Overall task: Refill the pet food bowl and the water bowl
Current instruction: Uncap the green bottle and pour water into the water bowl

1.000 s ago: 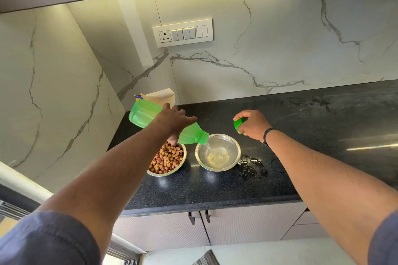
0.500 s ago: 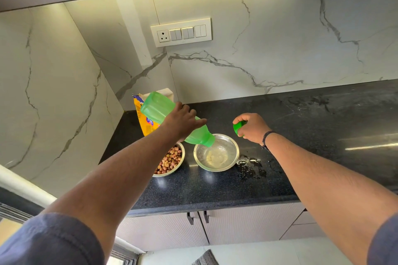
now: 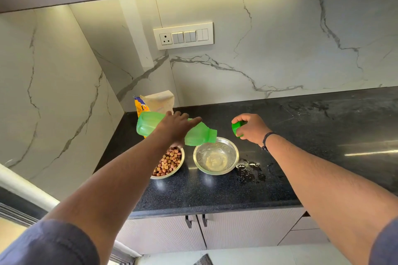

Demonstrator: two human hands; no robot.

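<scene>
Head view: the green water bottle (image 3: 198, 136) is gripped around its body by the left hand (image 3: 176, 128) and held tilted, mouth down, over the 11 o'clock rim of the steel water bowl (image 3: 216, 155), which contains shallow water. The green cap (image 3: 237, 128) is enclosed in the right hand (image 3: 251, 128) at the bowl's 1 o'clock. The kibble-filled food bowl (image 3: 169, 162) is seen just beside the water bowl at 9 o'clock on the black countertop (image 3: 215, 196), with spilled water (image 3: 247, 171) at 3 o'clock.

Both bare arms reach toward twelve o'clock; left hand (image 3: 176, 127) grips palm-down, right hand (image 3: 251, 128) curls closed at two o'clock.
</scene>
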